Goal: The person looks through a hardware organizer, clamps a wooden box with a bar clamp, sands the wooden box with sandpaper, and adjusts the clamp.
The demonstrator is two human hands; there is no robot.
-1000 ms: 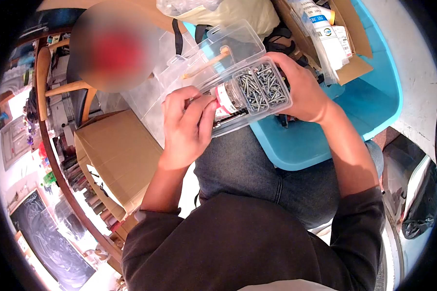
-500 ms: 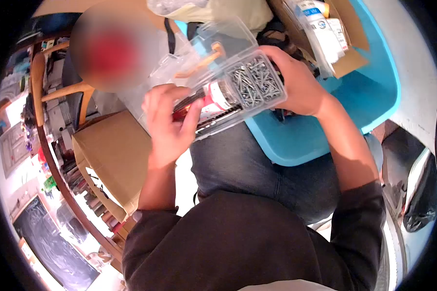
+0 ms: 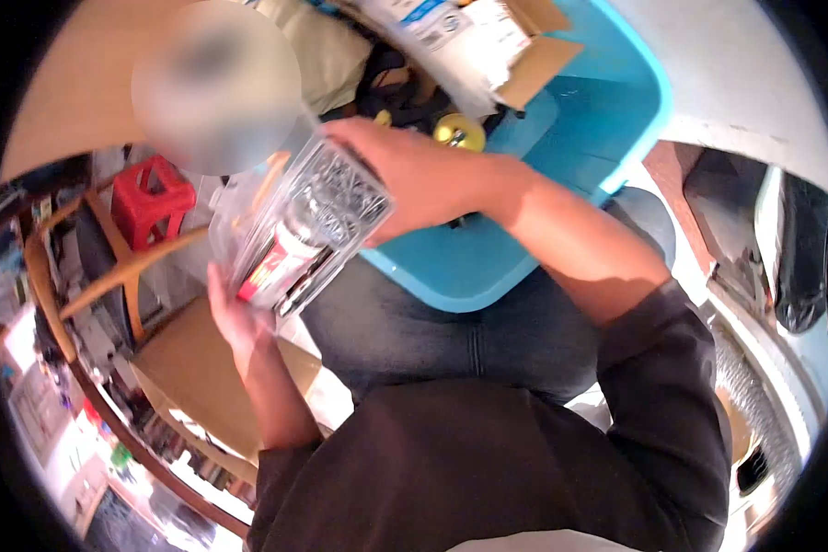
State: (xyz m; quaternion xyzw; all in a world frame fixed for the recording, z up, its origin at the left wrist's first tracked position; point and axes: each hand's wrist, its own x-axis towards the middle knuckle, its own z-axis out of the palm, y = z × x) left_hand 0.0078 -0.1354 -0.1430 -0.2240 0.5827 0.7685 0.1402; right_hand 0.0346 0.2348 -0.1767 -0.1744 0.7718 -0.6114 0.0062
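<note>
A clear plastic case (image 3: 327,262) with its lid open is tilted above my lap. Screws (image 3: 340,193) fill the compartments at its upper end, and a jar with a red and white label (image 3: 281,262) lies in its lower part. My right hand (image 3: 414,179) grips the upper right end of the case. At the lower left end, my left hand (image 3: 239,308) supports the case, its fingers partly hidden behind the plastic. A wooden-coloured piece (image 3: 271,179) shows through the lid.
A blue bin (image 3: 570,138) stands beyond my lap, with a cardboard box (image 3: 538,74), white packages (image 3: 474,46) and a yellow round object (image 3: 458,133) in or over it. At left are a red stool (image 3: 152,198), a wooden chair (image 3: 124,267) and a cardboard box (image 3: 202,359).
The case has moved left and down in view and tilted more steeply, with both hands. My left hand has shifted from the jar to the case's lower end. The view has turned.
</note>
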